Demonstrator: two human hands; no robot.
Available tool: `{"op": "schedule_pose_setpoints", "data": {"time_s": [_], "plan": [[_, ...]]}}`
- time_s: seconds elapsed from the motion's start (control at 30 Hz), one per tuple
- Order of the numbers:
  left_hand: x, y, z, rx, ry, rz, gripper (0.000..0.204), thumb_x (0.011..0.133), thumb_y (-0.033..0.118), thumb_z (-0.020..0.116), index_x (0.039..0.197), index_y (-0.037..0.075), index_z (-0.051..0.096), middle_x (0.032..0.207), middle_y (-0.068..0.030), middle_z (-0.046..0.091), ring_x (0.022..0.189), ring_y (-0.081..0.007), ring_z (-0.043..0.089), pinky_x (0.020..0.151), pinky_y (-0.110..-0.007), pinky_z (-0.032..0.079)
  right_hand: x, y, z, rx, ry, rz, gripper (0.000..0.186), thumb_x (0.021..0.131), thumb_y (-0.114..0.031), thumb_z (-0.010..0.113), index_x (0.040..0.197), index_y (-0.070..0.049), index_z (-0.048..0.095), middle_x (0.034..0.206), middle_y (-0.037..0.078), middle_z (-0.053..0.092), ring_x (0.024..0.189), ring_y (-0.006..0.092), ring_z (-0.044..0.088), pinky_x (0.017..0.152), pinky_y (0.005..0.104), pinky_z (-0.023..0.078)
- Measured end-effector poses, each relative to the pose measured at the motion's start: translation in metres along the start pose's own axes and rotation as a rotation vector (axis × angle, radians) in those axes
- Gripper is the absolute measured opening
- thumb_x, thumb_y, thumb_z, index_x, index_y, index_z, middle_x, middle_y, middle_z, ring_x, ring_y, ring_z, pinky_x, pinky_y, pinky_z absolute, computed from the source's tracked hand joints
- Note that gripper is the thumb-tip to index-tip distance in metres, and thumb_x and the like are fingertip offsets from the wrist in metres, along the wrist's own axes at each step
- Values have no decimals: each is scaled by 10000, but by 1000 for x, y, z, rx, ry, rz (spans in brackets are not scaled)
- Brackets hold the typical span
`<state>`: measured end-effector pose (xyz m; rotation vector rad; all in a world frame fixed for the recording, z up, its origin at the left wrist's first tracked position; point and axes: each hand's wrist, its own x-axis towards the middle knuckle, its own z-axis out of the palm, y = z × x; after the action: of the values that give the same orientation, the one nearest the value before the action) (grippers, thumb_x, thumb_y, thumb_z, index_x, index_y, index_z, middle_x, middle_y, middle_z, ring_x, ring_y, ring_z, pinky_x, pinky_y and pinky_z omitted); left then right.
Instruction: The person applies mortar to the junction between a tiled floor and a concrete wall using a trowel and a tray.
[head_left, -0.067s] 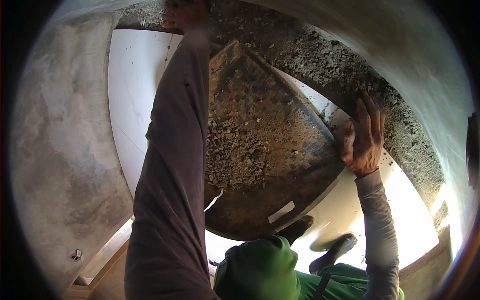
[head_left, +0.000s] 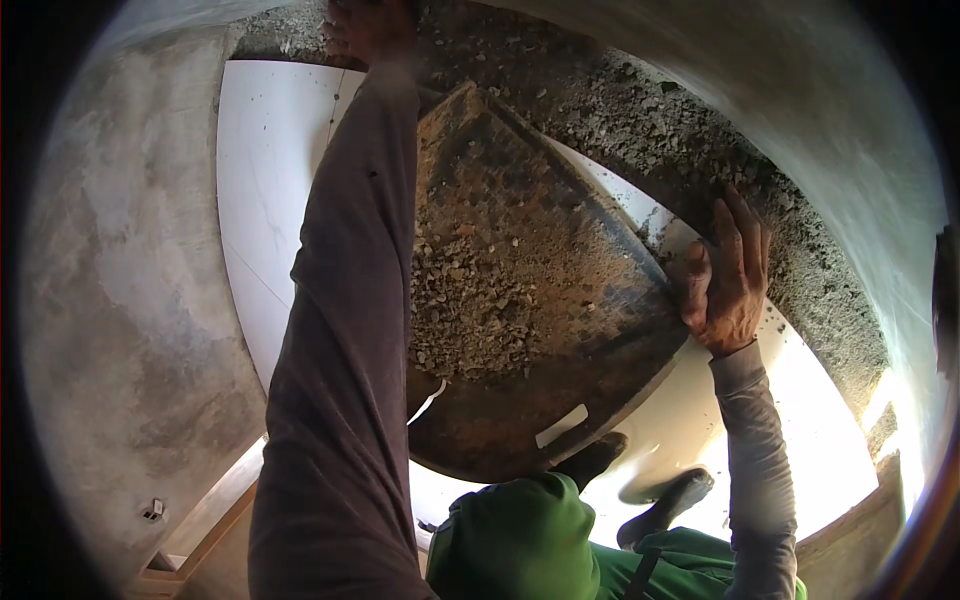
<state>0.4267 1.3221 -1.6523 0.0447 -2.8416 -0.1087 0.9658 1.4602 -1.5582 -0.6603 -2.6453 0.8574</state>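
Observation:
A dark, scoop-shaped pan (head_left: pixel 560 350) with a slot cut near its rounded back edge lies below me. Grey-brown rubble (head_left: pixel 470 310) is heaped in its middle, with dust spread towards its far tip. My left hand (head_left: pixel 372 30) is stretched past that tip to the far edge of the view, over the strip of loose debris; it is dark there and its fingers show only in part. At the pan's right corner, my right hand (head_left: pixel 730 275) has its fingers stretched out and its thumb apart, next to the rim. My left sleeve covers the pan's left side.
Loose grey debris (head_left: pixel 640 105) runs along the foot of the curved-looking wall (head_left: pixel 800 110). White glossy tiles (head_left: pixel 265 170) lie beneath the pan. A grey plastered wall (head_left: pixel 130 230) stands at left. My green-clothed knee (head_left: pixel 520 540) and dark footwear (head_left: pixel 670 505) are close to the pan.

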Motion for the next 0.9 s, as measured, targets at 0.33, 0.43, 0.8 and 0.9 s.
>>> {"op": "schedule_pose_setpoints", "data": {"time_s": [0.33,0.43,0.8,0.9], "plan": [[-3,8,5,-28,-26,18,587,973,578,669,1351,139,766,1475,-175,681,1275,-382,709,997,-556,584,13,3,-1,-24,-35,45,596,1052,-351,622,1503,36,583,1571,257,558,1397,491,559,1179,584,474],[-13,12,-1,-41,-42,41,586,975,578,669,1357,144,763,1470,-166,685,1256,-388,721,984,-558,592,10,1,-4,-54,-30,20,600,1043,-351,629,1502,33,585,1564,253,563,1394,482,565,1172,581,480],[-22,29,-52,179,-385,378,584,981,576,670,1382,160,750,1452,-136,700,1190,-410,766,939,-568,623,-12,10,-39,-64,11,-2,573,989,-275,692,1455,45,603,1543,258,563,1384,493,556,1164,571,490],[-14,4,-91,605,-294,648,454,1003,441,712,1370,177,754,1341,-125,741,1183,-358,777,897,-476,660,-23,4,-46,-37,17,22,569,983,-268,698,1445,50,604,1539,259,561,1388,497,546,1166,576,489]]}}
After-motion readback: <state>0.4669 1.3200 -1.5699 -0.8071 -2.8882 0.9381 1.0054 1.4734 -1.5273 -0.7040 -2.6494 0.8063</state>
